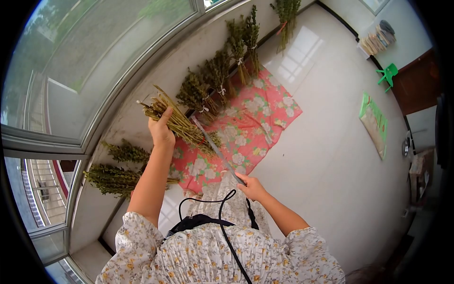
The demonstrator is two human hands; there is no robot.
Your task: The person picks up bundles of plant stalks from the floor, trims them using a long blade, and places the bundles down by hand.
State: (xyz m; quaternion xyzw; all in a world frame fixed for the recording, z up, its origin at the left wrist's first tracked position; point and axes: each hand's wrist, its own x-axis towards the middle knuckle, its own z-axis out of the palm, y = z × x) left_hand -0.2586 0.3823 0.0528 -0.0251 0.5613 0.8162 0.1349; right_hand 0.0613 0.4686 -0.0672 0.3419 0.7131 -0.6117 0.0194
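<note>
My left hand [161, 128] is wrapped round a bundle of dried plant stalks [182, 124], held at a slant over the floral cloth. The cut stem ends point up and left; a bit of red tie shows near its lower leafy end. In my right hand [252, 187] is the lower end of a long, narrow grey blade-like tool [218, 150]. Its far tip reaches up beside the bundle, and I cannot tell whether the two touch. Below both lies a pink cloth with white flowers [279, 106], spread on the floor.
Tied bundles of plants [195, 90] lean along the wall under the window [109, 61]. Two more leafy bundles [113, 177] lie left of my forearm. A green-edged bag [373, 123], a green stool [388, 75] and a stack [378, 40] stand right. A black cord [226, 222] crosses my lap.
</note>
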